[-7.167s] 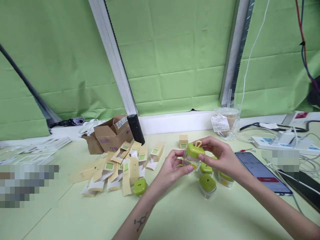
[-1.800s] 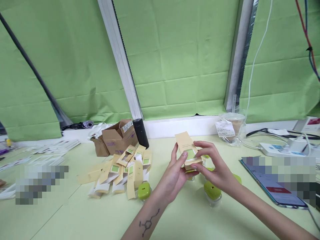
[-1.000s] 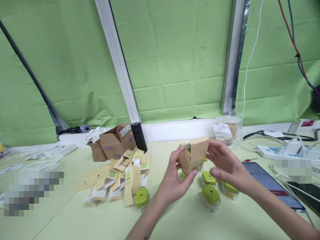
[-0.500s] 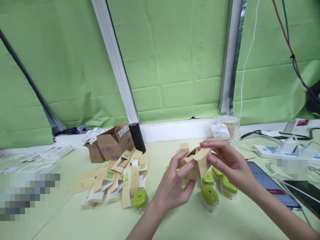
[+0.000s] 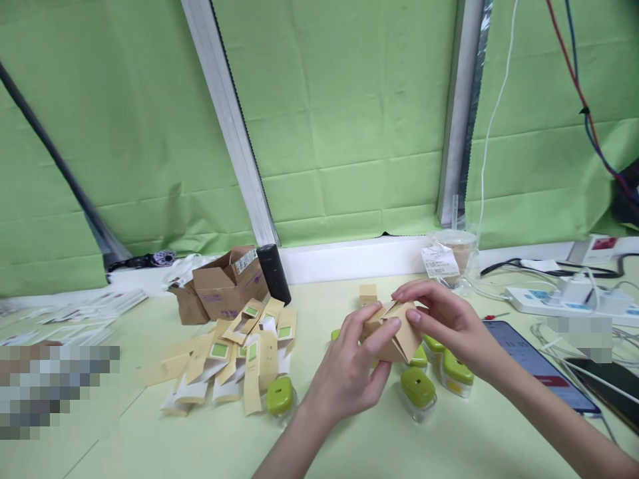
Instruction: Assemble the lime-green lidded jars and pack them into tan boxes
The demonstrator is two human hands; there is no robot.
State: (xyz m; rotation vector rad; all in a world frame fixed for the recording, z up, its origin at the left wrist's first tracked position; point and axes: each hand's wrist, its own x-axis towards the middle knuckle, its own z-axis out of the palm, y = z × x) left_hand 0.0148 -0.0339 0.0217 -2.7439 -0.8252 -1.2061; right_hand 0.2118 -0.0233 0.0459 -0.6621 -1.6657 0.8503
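Note:
Between my two hands, above the table, is a small tan cardboard box (image 5: 397,336), tilted, with its top flaps folded nearly closed. My left hand (image 5: 352,356) wraps round its left side, the fingers on top and the thumb beneath. With fingers and thumb, my right hand (image 5: 436,318) pinches the flap edge at the upper right. What the box holds is hidden. Below and behind it sit several clear containers with green lids, among them one green-lidded container (image 5: 418,392) in front. Another green-lidded container (image 5: 280,399) stands to the left.
Flattened tan boxes (image 5: 259,362) lie piled at left, before an open brown carton (image 5: 227,289) and a black cylinder (image 5: 273,274). A closed tan box (image 5: 368,294) stands behind my hands. At right are a phone (image 5: 542,366), a power strip (image 5: 529,303), cables and a bagged cup (image 5: 452,256).
The box's raised flap has been folded down over the opening, so the inside no longer shows. My right fingers have moved slightly left and inward over the top.

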